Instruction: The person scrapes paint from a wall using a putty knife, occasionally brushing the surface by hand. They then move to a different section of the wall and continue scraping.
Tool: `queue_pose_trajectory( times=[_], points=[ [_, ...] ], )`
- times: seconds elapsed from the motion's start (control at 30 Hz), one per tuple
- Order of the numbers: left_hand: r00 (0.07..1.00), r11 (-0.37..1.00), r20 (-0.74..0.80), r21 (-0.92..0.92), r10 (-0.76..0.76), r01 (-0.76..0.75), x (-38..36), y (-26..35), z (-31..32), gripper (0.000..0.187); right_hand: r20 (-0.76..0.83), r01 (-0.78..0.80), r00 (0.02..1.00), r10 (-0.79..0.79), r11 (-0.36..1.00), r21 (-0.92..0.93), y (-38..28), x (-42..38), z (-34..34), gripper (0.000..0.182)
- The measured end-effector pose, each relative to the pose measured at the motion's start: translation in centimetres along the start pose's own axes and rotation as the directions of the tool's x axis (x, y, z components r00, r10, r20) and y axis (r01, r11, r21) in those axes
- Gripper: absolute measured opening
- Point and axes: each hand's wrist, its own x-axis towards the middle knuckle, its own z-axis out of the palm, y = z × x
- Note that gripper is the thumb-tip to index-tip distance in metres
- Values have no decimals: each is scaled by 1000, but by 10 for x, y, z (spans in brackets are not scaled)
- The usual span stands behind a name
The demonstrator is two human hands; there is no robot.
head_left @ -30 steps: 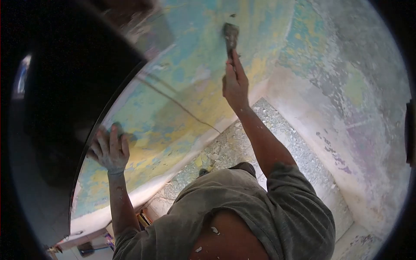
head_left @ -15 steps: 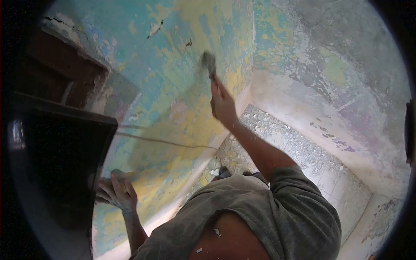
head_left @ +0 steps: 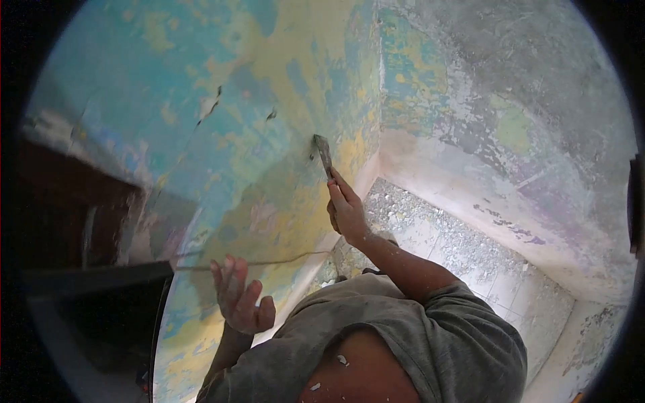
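My right hand is wrapped around the handle of a paint scraper. Its blade end lies against the wall, which is mottled turquoise, yellow and pale green, close to a small dark gouge. Lower left, my left hand is raised with palm up and fingers loosely spread, holding nothing. Behind its fingertips a thin cable runs along the wall.
A large black glossy panel stands at the lower left, below a dark brown wooden frame. Paint flakes litter the tiled floor. At right, another wall shows grey and peeling patches.
The scraper and my right hand have come down the view, and the blade is no longer blurred. My left hand has moved right, away from the black panel, and turned palm up.
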Motion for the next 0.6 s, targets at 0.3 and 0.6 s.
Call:
queue_pose_trajectory(
  times=[0.3,0.6],
  points=[
    [974,888,-223,455,35,72,148,-34,16,46,-106,312,930,-351,909,-276,-50,88,-74,51],
    [976,585,-219,794,21,166,155,-54,40,39,-96,382,919,-381,924,-17,-159,135,-107,52]
  ],
)
